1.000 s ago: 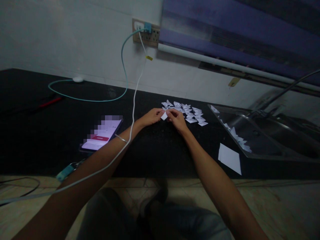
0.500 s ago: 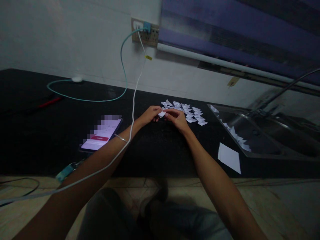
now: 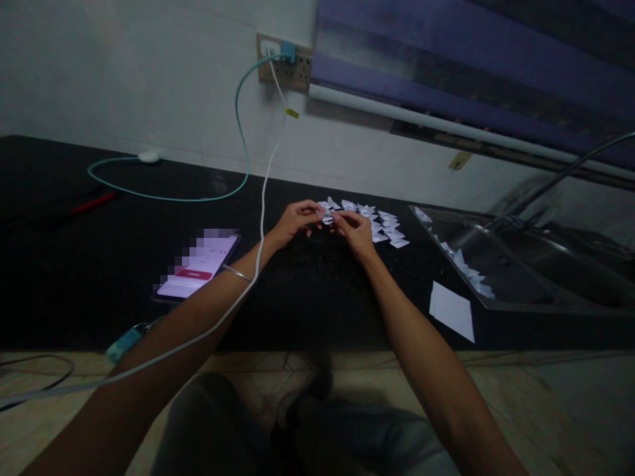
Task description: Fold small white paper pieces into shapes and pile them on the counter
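Between my two hands is a small piece of folded white paper [image 3: 327, 217], pinched at both sides. My left hand [image 3: 297, 219] is closed on its left end, and my right hand [image 3: 354, 230] grips its right end with thumb and fingers. The fingers cover part of the paper, so its exact shape is hard to make out. Just behind and to the right, several folded white paper boats [image 3: 387, 228] lie in rows on the black countertop [image 3: 307, 297]. A short stack of plain white paper sheets [image 3: 452, 312] lies to the right of my right forearm.
More folded papers [image 3: 464, 264] line the left rim of the metal sink [image 3: 536, 307]. A lit phone [image 3: 198, 268] lies beside my left forearm, near a teal key fob [image 3: 124, 344]. A white cable [image 3: 265, 198] hangs from the wall socket [image 3: 297, 69] across my left arm.
The folded paper in my hands has been turned and shows more folds. My right hand has shifted slightly, its fingers now closer around the paper. The whole view has moved slightly.
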`<action>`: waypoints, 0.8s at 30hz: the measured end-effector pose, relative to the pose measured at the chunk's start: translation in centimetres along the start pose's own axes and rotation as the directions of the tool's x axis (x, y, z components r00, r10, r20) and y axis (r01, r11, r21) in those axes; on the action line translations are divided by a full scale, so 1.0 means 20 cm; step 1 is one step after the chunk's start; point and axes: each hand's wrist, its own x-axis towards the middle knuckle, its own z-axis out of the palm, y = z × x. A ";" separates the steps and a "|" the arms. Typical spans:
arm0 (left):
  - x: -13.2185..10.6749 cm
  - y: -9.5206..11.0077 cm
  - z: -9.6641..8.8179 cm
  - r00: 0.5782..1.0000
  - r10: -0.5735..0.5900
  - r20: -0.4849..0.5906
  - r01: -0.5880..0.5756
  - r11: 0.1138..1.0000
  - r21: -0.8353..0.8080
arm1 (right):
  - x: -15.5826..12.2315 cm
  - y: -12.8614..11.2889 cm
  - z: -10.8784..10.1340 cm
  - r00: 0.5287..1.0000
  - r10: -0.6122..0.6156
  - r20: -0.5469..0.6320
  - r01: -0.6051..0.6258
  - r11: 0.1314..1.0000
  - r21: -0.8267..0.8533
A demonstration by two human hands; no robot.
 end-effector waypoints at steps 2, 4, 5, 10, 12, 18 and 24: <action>0.00 0.01 0.01 0.998 0.042 -0.055 -0.038 0.998 0.058 | 0.00 0.00 0.00 1.000 0.001 -0.006 -0.001 1.000 -0.025; -0.01 0.02 0.01 0.993 0.067 -0.094 -0.055 0.991 0.123 | 0.00 -0.01 0.00 1.000 -0.001 -0.014 0.000 0.999 -0.048; -0.02 0.03 0.01 0.992 0.072 -0.102 -0.056 0.987 0.149 | 0.00 -0.02 0.00 1.000 -0.005 -0.016 0.004 0.999 -0.052; -0.02 0.03 0.01 0.991 0.089 -0.102 -0.065 0.974 0.216 | -0.01 -0.02 0.00 0.999 -0.031 -0.013 0.031 0.998 -0.048; -0.01 0.03 0.01 0.986 0.105 -0.126 -0.075 0.972 0.221 | 0.00 -0.02 0.00 0.999 -0.043 -0.015 0.043 0.998 -0.040; 0.00 0.01 0.03 0.976 0.148 -0.157 -0.113 0.971 0.213 | 0.01 0.01 0.00 0.997 -0.069 -0.023 0.067 0.995 -0.076; 0.00 0.01 0.01 0.982 0.132 -0.138 -0.105 0.977 0.186 | 0.01 0.01 0.02 0.999 0.007 -0.046 -0.007 1.000 0.006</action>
